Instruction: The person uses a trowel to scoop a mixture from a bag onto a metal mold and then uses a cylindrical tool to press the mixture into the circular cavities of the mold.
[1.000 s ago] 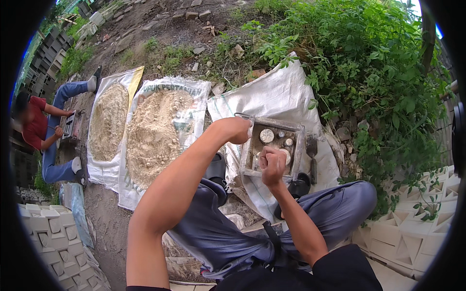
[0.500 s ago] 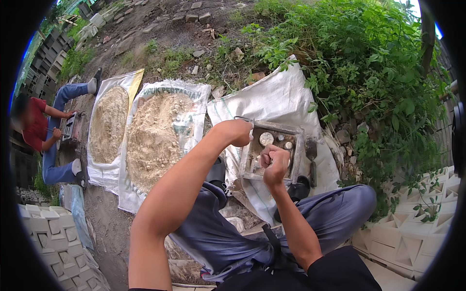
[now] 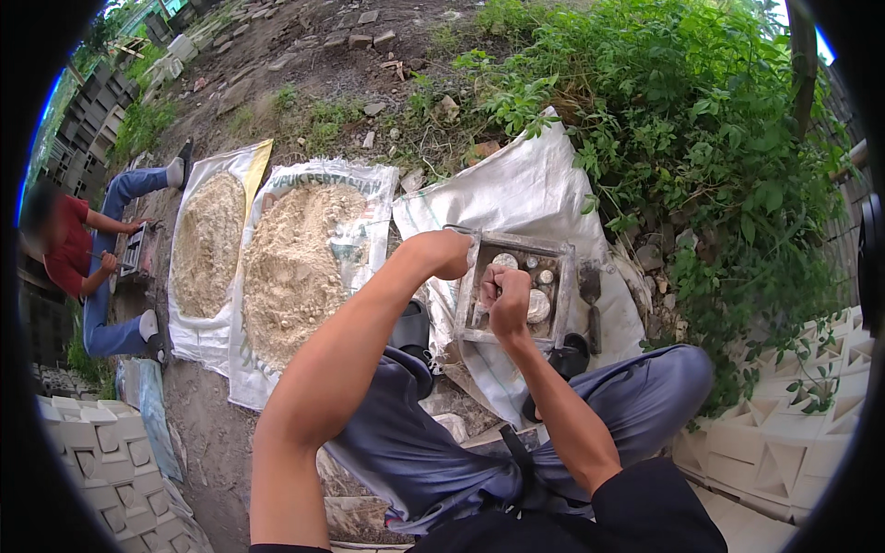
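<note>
Item, the box [image 3: 566, 295]: square and shallow, its rim grey and dust-worn, probably wood. It lay in front of the person, between the feet, on a spread white sack [image 3: 516, 189], placed there perhaps to keep it off the soil and within easy reach of both arms.

Item, the left hand [image 3: 450, 254]: at the box's upper left corner, back of the hand uppermost, presumably to steady the box. Its fingertips were hidden, so whether that grip was clamped on the rim could not be told.

Item, the right hand [image 3: 505, 300]: over the left part of the box's inside, fingers curled together into a fist. Whether this grip enclosed anything could not be made out.

Item, the box's contents: a large disc [image 3: 537, 306], pale, round and speckled, beside the fist; a second disc [image 3: 504, 262], partly covered by the fingers; two small round pieces [image 3: 546, 276] near the upper right. All sat on a brown, dusty base.

Item, one trowel [image 3: 592, 295]: dark, just right of the box, handle toward the person, which suggested easy pick-up.

Item, two heaps: a lumpy, sandy mound [image 3: 295, 267] and a finer-looking one [image 3: 212, 240], each on a woven sack that probably kept the grains clean.

Item, one co-worker [image 3: 69, 244]: red shirt, seated far left, hands at another tray [image 3: 136, 249].
</note>
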`<state>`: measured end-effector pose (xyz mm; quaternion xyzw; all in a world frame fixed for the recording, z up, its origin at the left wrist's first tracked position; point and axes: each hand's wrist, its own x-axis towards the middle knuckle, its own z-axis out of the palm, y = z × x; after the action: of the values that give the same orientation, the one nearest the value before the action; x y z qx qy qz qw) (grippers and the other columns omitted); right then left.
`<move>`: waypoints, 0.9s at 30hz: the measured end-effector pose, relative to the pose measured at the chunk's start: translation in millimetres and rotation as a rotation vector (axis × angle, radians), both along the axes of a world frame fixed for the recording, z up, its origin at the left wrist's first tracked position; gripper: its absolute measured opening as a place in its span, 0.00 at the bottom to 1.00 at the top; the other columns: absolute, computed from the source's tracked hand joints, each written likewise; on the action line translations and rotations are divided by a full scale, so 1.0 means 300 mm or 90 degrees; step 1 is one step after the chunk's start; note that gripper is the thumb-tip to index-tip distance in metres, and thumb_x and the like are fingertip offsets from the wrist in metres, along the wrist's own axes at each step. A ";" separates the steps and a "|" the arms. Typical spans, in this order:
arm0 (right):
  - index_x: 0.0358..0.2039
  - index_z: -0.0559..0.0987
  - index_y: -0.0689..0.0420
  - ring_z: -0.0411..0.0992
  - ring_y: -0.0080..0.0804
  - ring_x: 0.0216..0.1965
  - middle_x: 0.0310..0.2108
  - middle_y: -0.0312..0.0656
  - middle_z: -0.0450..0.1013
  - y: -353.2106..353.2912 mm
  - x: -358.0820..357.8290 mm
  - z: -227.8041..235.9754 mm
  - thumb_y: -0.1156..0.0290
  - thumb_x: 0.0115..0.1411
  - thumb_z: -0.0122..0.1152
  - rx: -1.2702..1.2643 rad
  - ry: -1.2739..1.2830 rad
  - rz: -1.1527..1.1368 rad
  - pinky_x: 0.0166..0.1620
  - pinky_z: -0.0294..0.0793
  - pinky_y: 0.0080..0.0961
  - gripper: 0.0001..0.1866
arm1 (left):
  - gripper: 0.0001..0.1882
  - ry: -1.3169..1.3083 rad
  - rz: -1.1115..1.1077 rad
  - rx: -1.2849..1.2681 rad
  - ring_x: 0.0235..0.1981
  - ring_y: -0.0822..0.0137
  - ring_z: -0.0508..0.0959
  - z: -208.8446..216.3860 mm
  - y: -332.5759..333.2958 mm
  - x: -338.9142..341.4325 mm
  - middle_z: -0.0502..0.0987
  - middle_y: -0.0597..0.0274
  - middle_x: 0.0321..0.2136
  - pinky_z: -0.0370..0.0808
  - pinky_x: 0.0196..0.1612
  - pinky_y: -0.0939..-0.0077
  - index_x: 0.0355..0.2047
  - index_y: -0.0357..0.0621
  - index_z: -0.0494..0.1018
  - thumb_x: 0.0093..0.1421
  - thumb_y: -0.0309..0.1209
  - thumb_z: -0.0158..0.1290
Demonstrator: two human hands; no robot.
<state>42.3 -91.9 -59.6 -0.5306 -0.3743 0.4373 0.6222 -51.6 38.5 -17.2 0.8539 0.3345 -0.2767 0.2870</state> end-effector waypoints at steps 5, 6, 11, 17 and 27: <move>0.08 0.57 0.58 0.49 0.19 0.12 0.09 0.32 0.52 -0.049 0.033 -0.039 0.64 0.54 0.37 0.057 0.080 -0.017 0.16 0.45 0.21 0.21 | 0.26 -0.021 0.003 0.004 0.52 0.50 0.69 0.024 -0.005 0.031 0.69 0.45 0.51 0.66 0.55 0.61 0.57 0.42 0.61 0.60 0.39 0.45; 0.08 0.57 0.57 0.48 0.21 0.11 0.09 0.33 0.51 -0.028 0.049 -0.087 0.64 0.54 0.36 0.038 0.038 -0.011 0.16 0.46 0.21 0.19 | 0.25 -0.007 -0.009 0.006 0.51 0.50 0.70 0.019 -0.003 0.032 0.70 0.45 0.50 0.66 0.54 0.61 0.56 0.41 0.62 0.60 0.39 0.45; 0.09 0.57 0.56 0.47 0.21 0.11 0.08 0.33 0.49 -0.055 0.064 0.046 0.63 0.52 0.36 0.093 0.121 -0.046 0.16 0.46 0.22 0.17 | 0.25 -0.047 0.001 0.003 0.50 0.50 0.71 0.035 -0.029 0.015 0.71 0.44 0.48 0.67 0.53 0.61 0.56 0.41 0.63 0.60 0.38 0.45; 0.08 0.56 0.57 0.48 0.19 0.12 0.10 0.32 0.51 0.016 0.034 -0.016 0.65 0.52 0.39 0.058 0.022 -0.012 0.16 0.46 0.21 0.18 | 0.25 -0.038 -0.002 0.013 0.51 0.50 0.71 0.028 -0.002 0.032 0.71 0.45 0.49 0.67 0.53 0.62 0.56 0.41 0.62 0.60 0.39 0.46; 0.11 0.64 0.65 0.55 0.27 0.11 0.08 0.43 0.56 -0.017 0.036 0.035 0.70 0.51 0.38 0.098 -0.245 -0.003 0.18 0.54 0.29 0.16 | 0.25 -0.028 -0.009 0.012 0.51 0.49 0.70 0.011 -0.004 -0.011 0.71 0.44 0.49 0.67 0.54 0.61 0.56 0.41 0.63 0.60 0.38 0.45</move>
<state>53.1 -97.1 -49.2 -0.5560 -0.5171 0.2964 0.5793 -54.8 37.2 -13.8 0.8647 0.3247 -0.2568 0.2843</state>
